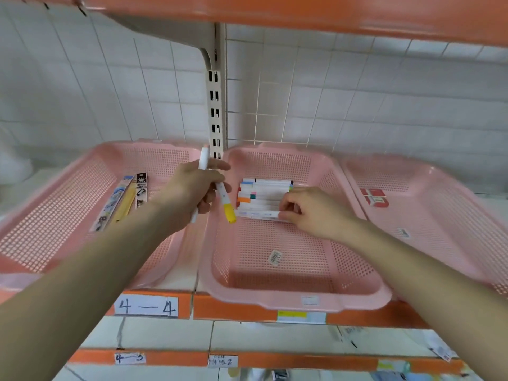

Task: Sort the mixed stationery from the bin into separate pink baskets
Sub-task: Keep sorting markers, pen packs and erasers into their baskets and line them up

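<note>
Head view. Gripped in curled left hand point(192, 188): yellow-capped marker point(229, 213) and white marker point(204, 158). Pinched at its end by right hand point(310, 210): nearest marker point(258, 214) of row in middle pink basket point(275, 301). Left of left hand: left basket point(55, 215) with packaged rulers point(121, 202). Right of right hand: right basket point(453, 204) with red boxes point(373, 198). Source bin unseen. Sorting judged partway, with the held markers still to place.
</note>
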Available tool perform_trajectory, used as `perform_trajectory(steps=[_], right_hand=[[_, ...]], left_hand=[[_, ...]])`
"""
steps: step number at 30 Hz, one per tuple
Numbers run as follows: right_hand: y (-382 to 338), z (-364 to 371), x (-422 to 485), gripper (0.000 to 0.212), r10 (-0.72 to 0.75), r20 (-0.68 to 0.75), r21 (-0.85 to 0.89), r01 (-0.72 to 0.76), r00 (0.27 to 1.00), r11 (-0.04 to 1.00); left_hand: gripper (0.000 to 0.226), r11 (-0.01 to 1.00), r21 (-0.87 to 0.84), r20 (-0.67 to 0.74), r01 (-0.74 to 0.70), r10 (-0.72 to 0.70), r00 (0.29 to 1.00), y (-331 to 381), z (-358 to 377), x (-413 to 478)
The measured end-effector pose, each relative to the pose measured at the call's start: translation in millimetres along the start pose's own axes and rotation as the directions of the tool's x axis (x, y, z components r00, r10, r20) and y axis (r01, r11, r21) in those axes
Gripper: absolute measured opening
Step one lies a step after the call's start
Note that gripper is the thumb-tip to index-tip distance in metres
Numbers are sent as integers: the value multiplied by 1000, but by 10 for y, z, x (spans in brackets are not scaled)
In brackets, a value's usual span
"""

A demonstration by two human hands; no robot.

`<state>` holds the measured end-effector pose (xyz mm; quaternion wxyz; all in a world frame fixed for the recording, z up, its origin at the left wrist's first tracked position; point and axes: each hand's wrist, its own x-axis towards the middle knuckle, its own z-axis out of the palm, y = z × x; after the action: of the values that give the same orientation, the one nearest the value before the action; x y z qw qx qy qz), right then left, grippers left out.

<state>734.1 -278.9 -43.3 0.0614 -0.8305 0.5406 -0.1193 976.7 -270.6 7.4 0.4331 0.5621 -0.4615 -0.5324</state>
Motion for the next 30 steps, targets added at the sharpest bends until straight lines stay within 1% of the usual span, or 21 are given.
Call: perform_trajectory(steps=[3, 5, 7, 10, 17, 20, 22, 23, 25, 26, 28, 29, 30], right_hand=[[-26, 34, 17, 12, 7, 72, -51, -4, 997, 999], [-41, 53, 24, 13, 34, 114, -93, -23, 993, 995], [-61, 64, 29, 15, 77, 142, -179, -51, 987, 983], [-100, 81, 20, 15, 117, 156, -263, -73, 981, 962], [-188, 41, 84, 19, 206, 169, -303, -148, 964, 941], [-188, 38, 101, 21, 219, 179, -305, -158, 959, 939], [-176, 40, 105, 21, 217, 173, -244, -172, 961, 954], [-175, 33, 111, 22, 206, 153, -179, -177, 967, 968], [-212, -25, 122, 23, 169, 85, 30, -172, 982, 985], [-254, -80, 129, 24, 152, 54, 163, -159, 987, 974], [-379, -225, 110, 24, 128, 54, 428, -139, 990, 893], [-443, -291, 92, 23, 109, 70, 518, -129, 992, 846], [-491, -341, 76, 21, 84, 69, 564, -108, 994, 819]], left_hand=[[31, 998, -52, 18, -26, 27, 999, -23, -25, -11], [20, 997, -67, 19, -28, 29, 999, -25, -43, -12], [8, 997, -68, 25, -21, 23, 999, -30, -59, -20], [2, 997, -72, 34, -22, 24, 999, -45, -70, -58], [18, 996, -69, -46, -49, 46, 998, -118, -40, -66], [20, 996, -79, -48, -49, 45, 998, -118, 1, -89], [19, 996, -68, -53, -51, 47, 997, -122, 25, -102], [19, 997, -57, -56, -51, 48, 997, -128, 36, -105], [18, 998, -32, -60, -49, 47, 997, -148, 56, -104], [17, 999, -20, -64, -50, 49, 997, -158, 71, -101], [16, 998, 9, -78, -57, 58, 995, -168, 112, -102], [16, 998, 14, -85, -62, 63, 994, -169, 135, -104], [15, 998, 10, -91, -65, 66, 994, -168, 157, -106]])
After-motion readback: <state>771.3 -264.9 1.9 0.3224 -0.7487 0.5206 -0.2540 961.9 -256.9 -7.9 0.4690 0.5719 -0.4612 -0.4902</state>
